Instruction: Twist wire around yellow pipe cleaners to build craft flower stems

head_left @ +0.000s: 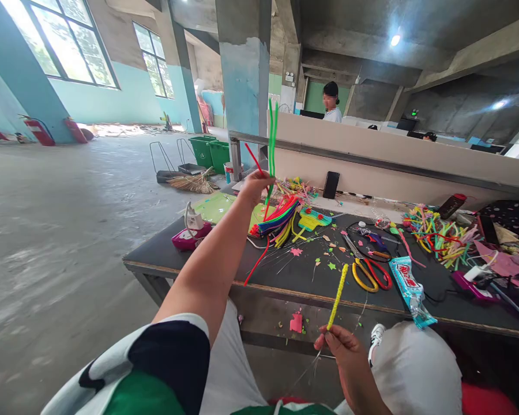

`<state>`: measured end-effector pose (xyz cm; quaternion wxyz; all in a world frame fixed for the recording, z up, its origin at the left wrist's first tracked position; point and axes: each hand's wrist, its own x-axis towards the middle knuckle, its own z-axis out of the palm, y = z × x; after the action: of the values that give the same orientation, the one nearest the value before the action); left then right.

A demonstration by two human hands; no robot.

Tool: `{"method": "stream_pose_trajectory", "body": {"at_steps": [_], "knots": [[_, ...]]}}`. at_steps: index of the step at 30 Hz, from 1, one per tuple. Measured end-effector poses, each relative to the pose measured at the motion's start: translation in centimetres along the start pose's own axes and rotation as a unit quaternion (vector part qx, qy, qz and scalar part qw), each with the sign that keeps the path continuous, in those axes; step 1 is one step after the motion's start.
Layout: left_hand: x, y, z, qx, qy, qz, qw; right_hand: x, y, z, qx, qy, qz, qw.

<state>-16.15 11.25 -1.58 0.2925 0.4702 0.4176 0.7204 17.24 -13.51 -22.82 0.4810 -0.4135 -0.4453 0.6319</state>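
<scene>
My left hand [256, 189] reaches out over the desk, its fingers pinched round green pipe cleaners [272, 135] that stand upright. A red pipe cleaner [254, 158] sticks up beside that hand; whether it is gripped too I cannot tell. Just below lies a bundle of rainbow-coloured pipe cleaners [281, 218], with a yellow and turquoise fuzzy piece [312, 220] to its right. Close to my body, in front of the desk edge, my right hand [345, 346] pinches the lower end of a yellow twisted pipe-cleaner stick [338, 294]. Thin clear strands trail below those fingers.
Yellow-handled scissors [364, 275] and red-handled scissors [381, 274] lie mid-desk beside a blue wrapper [410, 288]. A pile of pipe cleaners [441, 233] is at right. A phone [331, 185] leans against the partition [372, 150]. Behind it is another person [332, 104].
</scene>
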Motion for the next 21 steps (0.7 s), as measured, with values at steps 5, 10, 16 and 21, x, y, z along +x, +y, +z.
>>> {"method": "stream_pose_trajectory", "body": {"at_steps": [5,10,16,21], "knots": [[1.4,6.2,-0.8,-0.055,0.087,0.251,0.963,0.0,-0.4,0.1,0.014,-0.004,-0.003,1.000],[-1.1,8.5,1.1,0.001,0.137,0.304,0.943,-0.2,-0.7,0.3,0.023,-0.008,-0.010,1.000],[-8.2,0.3,12.2,0.308,-0.205,0.084,0.925,-0.3,-0.1,-0.2,0.040,0.002,-0.019,0.999],[-11.2,-4.2,25.2,0.303,-0.312,0.051,0.899,-0.6,-0.2,-0.5,0.032,0.028,-0.020,0.999]]}}
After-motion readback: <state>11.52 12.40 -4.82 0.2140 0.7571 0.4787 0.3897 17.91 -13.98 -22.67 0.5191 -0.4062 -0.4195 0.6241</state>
